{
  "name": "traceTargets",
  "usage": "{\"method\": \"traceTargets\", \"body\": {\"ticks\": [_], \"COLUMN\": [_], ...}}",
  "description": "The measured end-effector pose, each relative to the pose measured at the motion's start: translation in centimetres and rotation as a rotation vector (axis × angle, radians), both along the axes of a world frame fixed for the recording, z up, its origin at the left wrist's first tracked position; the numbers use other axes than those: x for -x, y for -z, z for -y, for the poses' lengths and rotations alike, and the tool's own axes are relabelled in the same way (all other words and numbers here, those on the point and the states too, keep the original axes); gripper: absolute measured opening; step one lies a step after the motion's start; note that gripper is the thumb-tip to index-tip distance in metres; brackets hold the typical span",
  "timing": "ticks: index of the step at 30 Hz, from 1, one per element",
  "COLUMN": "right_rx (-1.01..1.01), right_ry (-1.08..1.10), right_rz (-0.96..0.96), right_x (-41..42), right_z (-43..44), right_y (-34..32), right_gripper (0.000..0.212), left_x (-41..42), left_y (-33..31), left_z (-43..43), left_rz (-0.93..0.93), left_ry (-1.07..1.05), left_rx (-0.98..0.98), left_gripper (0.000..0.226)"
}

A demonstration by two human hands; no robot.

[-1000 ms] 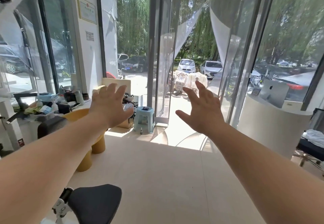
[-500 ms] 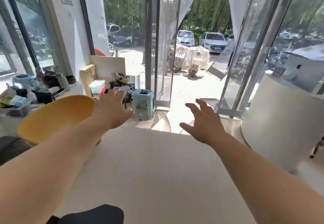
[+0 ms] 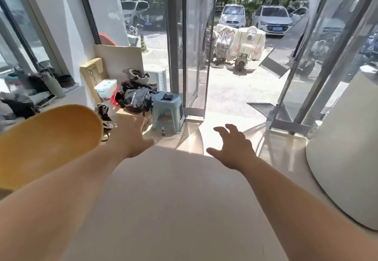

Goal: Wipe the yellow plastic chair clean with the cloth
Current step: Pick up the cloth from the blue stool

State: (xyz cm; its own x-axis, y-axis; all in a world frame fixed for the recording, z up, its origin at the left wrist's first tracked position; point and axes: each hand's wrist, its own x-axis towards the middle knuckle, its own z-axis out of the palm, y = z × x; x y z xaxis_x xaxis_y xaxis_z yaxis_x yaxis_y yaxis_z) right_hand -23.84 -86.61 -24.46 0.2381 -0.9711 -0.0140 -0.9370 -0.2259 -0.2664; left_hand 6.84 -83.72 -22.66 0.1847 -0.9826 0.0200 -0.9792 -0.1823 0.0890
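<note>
The yellow plastic chair [image 3: 49, 142] fills the lower left, its rounded shell facing me and its lower part cut off by my left arm. My left hand [image 3: 133, 136] stretches forward just right of the chair's rim, fingers apart, holding nothing. My right hand [image 3: 233, 150] hovers over the floor further right, also open and empty. A small dark cloth [image 3: 167, 96] lies on top of a grey-blue plastic stool [image 3: 167, 113] beyond my left hand.
Black bags [image 3: 137, 97], a helmet, a cardboard box [image 3: 93, 74] and a white container are piled by the glass door [image 3: 192, 42]. A cluttered ledge runs along the left window. A large white cylinder [image 3: 347, 158] stands at the right. Sunlit floor lies ahead.
The view has moved forward and tilted down; the chair and stool now look closer and larger. Both hands have lowered and stay open.
</note>
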Motion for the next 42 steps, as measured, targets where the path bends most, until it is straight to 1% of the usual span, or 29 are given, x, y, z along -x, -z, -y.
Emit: {"method": "traceTargets", "body": {"ticks": [4, 9, 14, 18, 21, 25, 30, 34, 38, 42], "right_rx": [-0.012, -0.033, -0.046, -0.1, -0.153, -0.194, -0.228, -0.242, -0.314, -0.429], "right_ry": [-0.072, -0.14, -0.137, -0.099, -0.077, -0.076, -0.092, -0.142, -0.205, -0.229], "right_rz": [-0.076, -0.13, -0.164, -0.14, -0.12, -0.101, -0.118, -0.082, -0.11, -0.13], "right_x": [0.0, -2.8, -7.5, -12.6, -16.0, -19.6, -23.2, -26.3, -29.1, -31.9], "right_z": [11.1, 23.0, 35.8, 46.2, 53.2, 61.9, 73.8, 84.4, 94.4, 101.9], "right_y": [0.0, 1.7, 4.7, 6.1, 6.3, 6.9, 9.1, 11.4, 14.3, 16.9], "right_gripper": [0.076, 0.076, 0.078, 0.079, 0.078, 0.077, 0.079, 0.077, 0.075, 0.077], "left_x": [0.2, -1.9, -6.5, -10.7, -13.8, -17.5, -21.1, -23.8, -25.4, -26.9], "left_y": [0.7, 2.6, 6.6, 8.5, 8.8, 8.7, 10.1, 13.0, 15.2, 17.1], "left_z": [8.5, 19.1, 32.0, 43.0, 50.4, 60.0, 71.0, 79.6, 87.3, 93.7], "left_rz": [-0.006, -0.004, -0.07, -0.109, -0.157, -0.168, -0.16, -0.186, -0.202, -0.304], "left_ry": [-0.034, -0.06, -0.098, -0.094, -0.084, -0.063, -0.075, -0.126, -0.198, -0.28], "left_rx": [-0.016, -0.045, -0.08, -0.125, -0.167, -0.192, -0.208, -0.239, -0.315, -0.354], "left_gripper": [0.088, 0.079, 0.082, 0.084, 0.084, 0.082, 0.072, 0.064, 0.078, 0.076]}}
